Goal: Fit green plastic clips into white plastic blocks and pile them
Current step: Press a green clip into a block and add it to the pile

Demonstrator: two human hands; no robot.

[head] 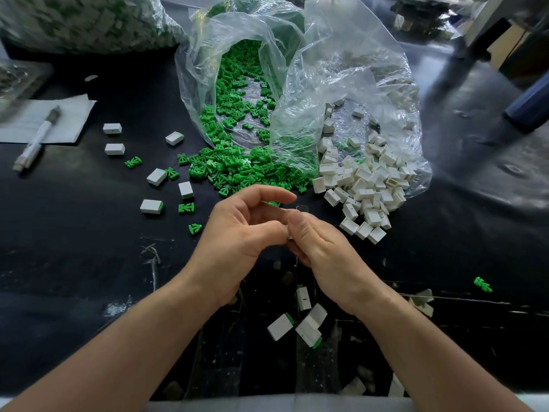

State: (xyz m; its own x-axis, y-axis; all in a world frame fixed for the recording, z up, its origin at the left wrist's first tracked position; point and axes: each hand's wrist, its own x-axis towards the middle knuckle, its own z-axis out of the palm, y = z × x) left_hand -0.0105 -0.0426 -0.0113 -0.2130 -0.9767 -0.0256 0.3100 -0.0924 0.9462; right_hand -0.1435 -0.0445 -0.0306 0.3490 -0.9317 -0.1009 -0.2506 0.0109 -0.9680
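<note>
Two hands meet low over the black counter, in the single head view. The right hand has its fingers curled under and its thumb on top, pinching a white piece of which only a sliver shows, probably a block. The left hand brings its thumb to the same spot with the forefinger arched free above. I cannot tell whether its fingers hold a clip, as the joint is hidden.

This looks like the seating step. To do it well, the block should be held square and steady while the clip is pushed straight in until its green end sits flush, with no twisting.

Supplies lie just beyond the hands. Green clips spill from one clear bag, and white blocks spill from another clear bag beside it on the right. Finished blocks showing green ends lie scattered near the wrists, and more finished pieces lie to the left rather than in a neat pile.

Stray clips dot the counter among them and could get swept along or mixed in. A pen rests on paper at far left, well apart. A bulging bag sits at the back.
</note>
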